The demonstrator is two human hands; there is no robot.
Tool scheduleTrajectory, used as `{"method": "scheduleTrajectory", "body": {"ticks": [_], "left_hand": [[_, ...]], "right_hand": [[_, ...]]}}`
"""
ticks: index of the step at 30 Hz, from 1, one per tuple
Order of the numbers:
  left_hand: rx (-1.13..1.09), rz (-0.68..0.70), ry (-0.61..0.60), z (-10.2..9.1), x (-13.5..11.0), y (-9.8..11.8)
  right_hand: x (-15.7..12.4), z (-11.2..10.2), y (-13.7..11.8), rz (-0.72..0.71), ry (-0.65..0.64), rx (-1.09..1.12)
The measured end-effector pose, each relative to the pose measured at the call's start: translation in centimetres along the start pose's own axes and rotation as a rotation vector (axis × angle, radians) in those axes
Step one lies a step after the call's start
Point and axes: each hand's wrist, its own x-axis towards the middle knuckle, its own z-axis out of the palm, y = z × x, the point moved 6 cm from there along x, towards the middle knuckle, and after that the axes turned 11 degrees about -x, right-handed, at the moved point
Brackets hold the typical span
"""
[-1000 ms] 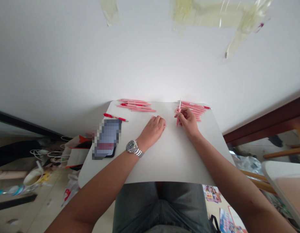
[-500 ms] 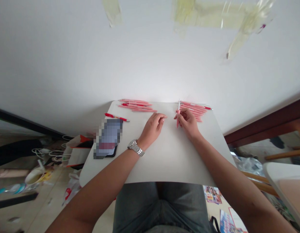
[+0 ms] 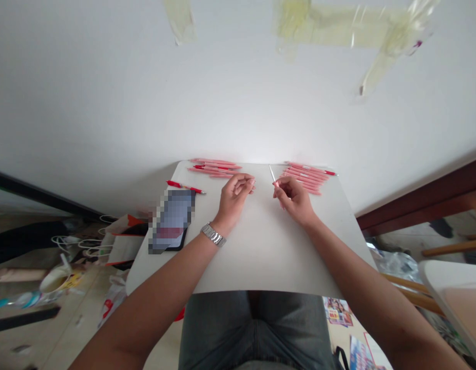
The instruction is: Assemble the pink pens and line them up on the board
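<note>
Left hand (image 3: 231,200) has shifted left, pinching a tiny, unclear part (image 3: 255,181); right hand (image 3: 295,199) pinches a tilted pen (image 3: 272,174), apparently mid-assembly, which calls for careful alignment.

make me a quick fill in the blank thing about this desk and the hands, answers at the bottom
1. The watch is worn on the ____ wrist.
2. A thin pale rod juts from the pink pen part held in the ____ hand.
3. The tabletop is ____ in colour.
4. The lone red and pale pen at the left lies just beyond the ____.

Missing words: left; right; white; phone
</note>
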Motion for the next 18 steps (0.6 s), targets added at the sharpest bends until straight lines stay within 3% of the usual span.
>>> {"method": "scheduleTrajectory", "body": {"ticks": [8,18], "left_hand": [[-0.172,-0.092,0.089,-0.3,0.0,-0.2],[-0.295,-0.152,0.113,-0.5,0.2,-0.8]], "right_hand": [[-0.4,0.2,-1.0,-0.119,0.001,-0.236],[-0.5,0.4,-1.7,-0.194,-0.035,-0.347]]}}
